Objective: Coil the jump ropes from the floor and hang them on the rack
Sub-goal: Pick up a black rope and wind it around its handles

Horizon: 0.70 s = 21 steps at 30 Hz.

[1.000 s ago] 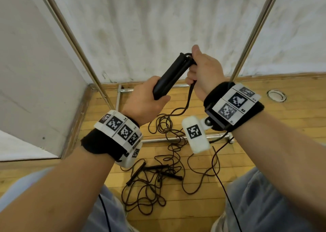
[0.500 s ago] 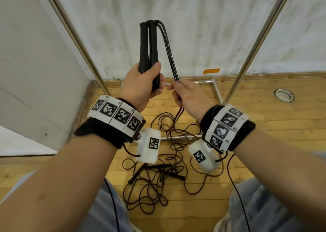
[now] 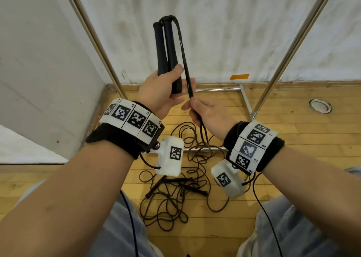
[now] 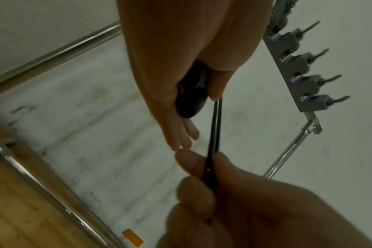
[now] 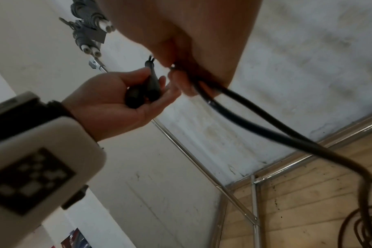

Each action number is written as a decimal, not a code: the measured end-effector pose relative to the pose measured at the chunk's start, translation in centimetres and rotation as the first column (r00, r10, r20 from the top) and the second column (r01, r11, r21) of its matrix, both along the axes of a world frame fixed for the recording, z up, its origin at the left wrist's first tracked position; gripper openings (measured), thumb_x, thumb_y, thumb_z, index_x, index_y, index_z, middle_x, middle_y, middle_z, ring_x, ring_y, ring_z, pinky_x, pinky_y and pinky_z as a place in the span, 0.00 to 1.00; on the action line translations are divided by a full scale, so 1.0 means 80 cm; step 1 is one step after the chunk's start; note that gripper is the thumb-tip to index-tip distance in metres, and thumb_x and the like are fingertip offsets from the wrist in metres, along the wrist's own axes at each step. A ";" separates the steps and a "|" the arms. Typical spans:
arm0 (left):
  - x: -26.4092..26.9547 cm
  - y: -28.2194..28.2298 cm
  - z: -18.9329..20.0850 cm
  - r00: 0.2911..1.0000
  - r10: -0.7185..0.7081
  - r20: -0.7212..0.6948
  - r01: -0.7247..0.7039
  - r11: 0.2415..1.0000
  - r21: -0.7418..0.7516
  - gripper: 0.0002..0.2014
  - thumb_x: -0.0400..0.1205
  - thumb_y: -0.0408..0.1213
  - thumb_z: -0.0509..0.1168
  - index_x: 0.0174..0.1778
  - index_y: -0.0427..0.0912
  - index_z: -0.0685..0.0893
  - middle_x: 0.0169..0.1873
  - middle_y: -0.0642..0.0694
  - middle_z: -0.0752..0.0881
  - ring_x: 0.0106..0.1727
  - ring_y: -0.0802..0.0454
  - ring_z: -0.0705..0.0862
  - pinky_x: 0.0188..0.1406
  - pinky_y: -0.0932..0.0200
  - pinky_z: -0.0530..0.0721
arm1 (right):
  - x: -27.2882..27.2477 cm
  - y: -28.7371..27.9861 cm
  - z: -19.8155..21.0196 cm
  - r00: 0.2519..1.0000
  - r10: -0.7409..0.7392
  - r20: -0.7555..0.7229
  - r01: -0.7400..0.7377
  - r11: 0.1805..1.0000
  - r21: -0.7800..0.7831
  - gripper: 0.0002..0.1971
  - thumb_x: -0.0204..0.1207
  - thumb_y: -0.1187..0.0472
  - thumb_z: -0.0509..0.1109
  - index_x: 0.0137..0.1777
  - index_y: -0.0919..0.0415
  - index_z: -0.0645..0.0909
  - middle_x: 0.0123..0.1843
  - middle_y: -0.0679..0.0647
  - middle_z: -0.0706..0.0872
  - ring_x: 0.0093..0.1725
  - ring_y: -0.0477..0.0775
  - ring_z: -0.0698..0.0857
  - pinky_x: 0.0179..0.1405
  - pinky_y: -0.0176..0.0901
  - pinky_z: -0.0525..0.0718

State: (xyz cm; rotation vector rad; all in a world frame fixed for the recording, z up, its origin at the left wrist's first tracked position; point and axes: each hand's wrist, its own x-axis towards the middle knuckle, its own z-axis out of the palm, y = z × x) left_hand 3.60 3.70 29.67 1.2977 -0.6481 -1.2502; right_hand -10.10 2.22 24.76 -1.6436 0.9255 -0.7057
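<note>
Barely shifted, left hand (image 3: 162,92) grips handles (image 3: 166,49) (right hand (image 3: 207,114) pinches cord (image 3: 184,61)).

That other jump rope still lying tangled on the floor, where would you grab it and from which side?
Probably by its two black handles, reaching straight down from above. They are the only stiff, straight parts, lying together on top of the loose cord tangle on the wooden floor, so fingers could close around them without snagging loops. Both hands are busy now: left hand holds handles, right hand pinches cord.
</note>
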 end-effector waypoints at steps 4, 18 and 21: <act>-0.004 0.004 -0.005 0.993 -0.024 -0.118 0.026 1.000 0.008 0.16 0.86 0.42 0.61 0.66 0.36 0.75 0.45 0.37 0.91 0.48 0.44 0.91 0.45 0.52 0.89 | 0.003 0.003 -0.004 0.981 0.138 -0.138 -0.138 0.990 0.014 0.18 0.87 0.54 0.53 0.44 0.58 0.82 0.25 0.48 0.73 0.27 0.47 0.73 0.35 0.40 0.72; 0.000 0.000 -0.011 0.966 0.248 -0.078 -0.250 0.968 -0.015 0.04 0.85 0.34 0.63 0.47 0.37 0.77 0.28 0.47 0.80 0.26 0.53 0.79 0.26 0.58 0.81 | 0.003 0.014 -0.026 0.961 0.172 -0.217 -0.171 0.985 0.025 0.22 0.84 0.43 0.53 0.35 0.51 0.81 0.19 0.43 0.68 0.19 0.41 0.67 0.26 0.37 0.65; 0.020 -0.003 -0.005 0.907 0.413 0.081 -0.408 0.910 -0.068 0.04 0.83 0.32 0.64 0.44 0.40 0.76 0.28 0.47 0.79 0.23 0.53 0.78 0.30 0.56 0.84 | -0.005 0.011 -0.027 0.941 0.115 -0.318 -0.135 0.990 -0.040 0.22 0.80 0.39 0.57 0.31 0.51 0.78 0.16 0.42 0.67 0.18 0.41 0.66 0.25 0.36 0.67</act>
